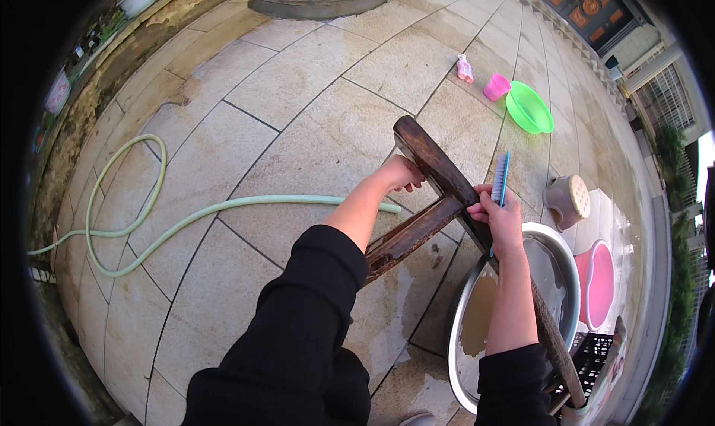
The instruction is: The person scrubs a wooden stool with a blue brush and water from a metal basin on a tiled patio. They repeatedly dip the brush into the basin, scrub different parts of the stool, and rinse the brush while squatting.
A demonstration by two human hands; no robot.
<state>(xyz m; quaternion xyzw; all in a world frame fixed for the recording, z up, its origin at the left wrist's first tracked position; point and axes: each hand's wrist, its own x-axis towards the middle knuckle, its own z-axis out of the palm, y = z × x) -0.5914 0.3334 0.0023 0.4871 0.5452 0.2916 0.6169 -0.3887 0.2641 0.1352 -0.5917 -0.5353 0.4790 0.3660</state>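
A dark brown wooden frame piece (433, 152), wet-looking and T-shaped in outline, is held tilted in front of me. Its crosspiece (413, 233) runs down to the left and has worn, rough patches. My left hand (401, 173) grips the frame near its upper end, the fingers partly hidden behind the wood. In my right hand (499, 216) is a blue scrubbing brush (505, 174) with white bristles pointing left; the fingertips also touch the frame. Beneath my right forearm stands a large metal basin (455, 336) holding murky water.
A pale green hose (246, 202) loops over the paving. Farther off are a pink packet (464, 69), a pink cup (496, 87) and a green basin (528, 109). A plastic stool (567, 201), pink tub (596, 286), round pole (558, 353) and black crate (595, 348) lie rightward.
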